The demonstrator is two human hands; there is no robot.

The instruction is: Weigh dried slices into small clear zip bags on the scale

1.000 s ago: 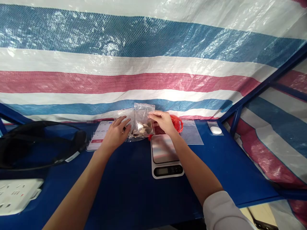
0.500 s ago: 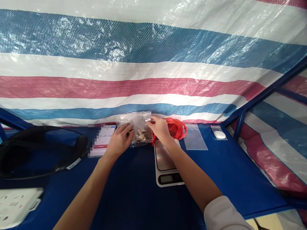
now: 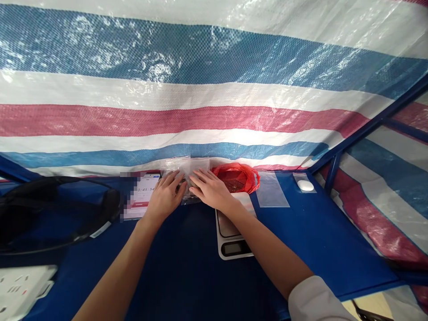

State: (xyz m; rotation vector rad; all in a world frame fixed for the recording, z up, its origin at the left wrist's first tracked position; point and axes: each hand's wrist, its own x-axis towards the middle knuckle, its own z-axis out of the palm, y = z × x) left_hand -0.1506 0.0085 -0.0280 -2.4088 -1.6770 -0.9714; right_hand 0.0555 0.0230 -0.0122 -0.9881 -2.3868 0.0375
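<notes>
A clear zip bag [image 3: 199,164] lies at the back of the blue table, its brownish contents mostly covered by my hands. My left hand [image 3: 166,192] rests palm down on the left part of the bag, fingers spread. On the bag's right part my right hand [image 3: 211,191] lies flat with its fingers apart. Under my right forearm stands a white kitchen scale [image 3: 220,243] with a dark display. An open red plastic bag [image 3: 251,178], holding something dark, sits just behind my right wrist.
To the left are a phone [image 3: 142,196] showing a timer, a black headband-like object [image 3: 112,200] and a white power strip [image 3: 25,285]. A flat clear bag [image 3: 272,191] and a white oval object [image 3: 305,186] lie right. Striped tarp [image 3: 200,120] hangs behind.
My right hand has moved left from the zip bag's top right corner and now lies flat over its contents. My left hand has stayed nearly in place.
</notes>
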